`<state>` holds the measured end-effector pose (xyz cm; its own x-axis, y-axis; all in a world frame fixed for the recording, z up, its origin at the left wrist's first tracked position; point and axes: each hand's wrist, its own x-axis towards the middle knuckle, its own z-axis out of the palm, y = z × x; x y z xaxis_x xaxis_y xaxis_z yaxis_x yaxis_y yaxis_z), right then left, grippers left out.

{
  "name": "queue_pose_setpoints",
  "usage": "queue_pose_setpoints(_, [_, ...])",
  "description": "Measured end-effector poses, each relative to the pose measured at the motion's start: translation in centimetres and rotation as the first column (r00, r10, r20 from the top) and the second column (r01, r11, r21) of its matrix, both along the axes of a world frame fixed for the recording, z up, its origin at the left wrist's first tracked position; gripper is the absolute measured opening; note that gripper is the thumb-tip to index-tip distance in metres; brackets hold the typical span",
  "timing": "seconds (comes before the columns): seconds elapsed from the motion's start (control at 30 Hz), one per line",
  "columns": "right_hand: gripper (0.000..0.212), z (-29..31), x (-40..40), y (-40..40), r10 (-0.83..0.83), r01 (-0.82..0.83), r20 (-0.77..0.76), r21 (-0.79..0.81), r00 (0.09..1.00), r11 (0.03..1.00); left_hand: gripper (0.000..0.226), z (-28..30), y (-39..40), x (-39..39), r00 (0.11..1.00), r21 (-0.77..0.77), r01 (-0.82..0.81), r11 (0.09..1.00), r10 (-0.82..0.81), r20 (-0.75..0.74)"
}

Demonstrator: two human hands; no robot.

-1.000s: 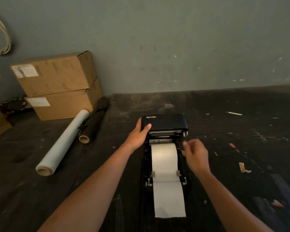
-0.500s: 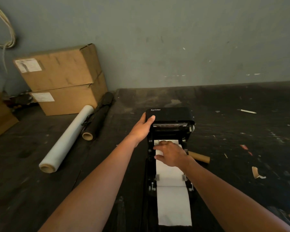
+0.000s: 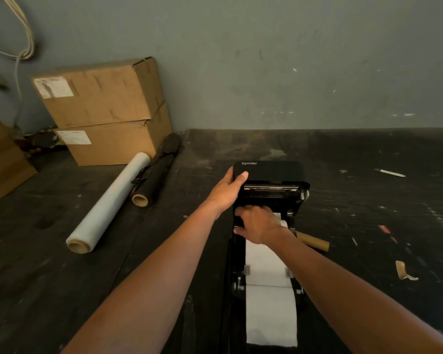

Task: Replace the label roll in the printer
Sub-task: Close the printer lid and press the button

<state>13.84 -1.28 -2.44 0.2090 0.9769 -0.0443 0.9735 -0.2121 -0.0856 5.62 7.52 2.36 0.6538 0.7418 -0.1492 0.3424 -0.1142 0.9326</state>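
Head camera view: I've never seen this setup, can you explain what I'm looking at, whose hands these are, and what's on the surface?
This single picture comes from a camera worn on a person's head, looking forward and down. No robot here: two bare hands work on a black label printer with its lid raised. The left hand holds the lid's corner. The right hand rests on the white label paper, fingers reaching into the printer; what they grip is hidden. On the dark surface lie a cardboard core, a clear film roll, a black roll and two stacked cardboard boxes.
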Motion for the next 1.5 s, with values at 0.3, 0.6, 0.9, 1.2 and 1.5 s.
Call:
queue_pose_setpoints(0.3, [0.024, -0.1, 0.2, 1.4, 0.157, -0.136, 0.189, -0.118, 0.969, 0.984, 0.051, 0.4, 0.2, 0.1, 1.0, 0.005, -0.002, 1.0, 0.002, 0.005])
queue_pose_setpoints(0.6, [0.022, 1.0, 0.5, 2.0, 0.08, -0.094, -0.083, -0.186, 0.993, 0.978, 0.045, 0.6, 0.5, 0.4, 1.0, -0.003, 0.003, 1.0, -0.003, 0.007])
queue_pose_setpoints(0.9, [0.032, -1.5, -0.3, 2.7, 0.146, -0.06, 0.317, -0.265, 0.937, 0.962, 0.054, 0.5, 0.5, 0.4, 1.0, 0.012, -0.011, 1.0, 0.011, -0.003])
queue_pose_setpoints(1.2, [0.033, -2.1, -0.5, 3.5, -0.023, 0.075, 0.28, -0.177, 0.96, 0.981, 0.056, 0.4, 0.8, 0.5, 1.0, -0.005, -0.009, 1.0, 0.009, 0.013])
queue_pose_setpoints(1.5, [0.025, -2.0, -1.0, 3.2, 0.057, 0.01, 0.301, -0.218, 0.952, 0.976, 0.055, 0.5, 0.9, 0.6, 1.0, -0.006, 0.004, 1.0, -0.004, 0.02])
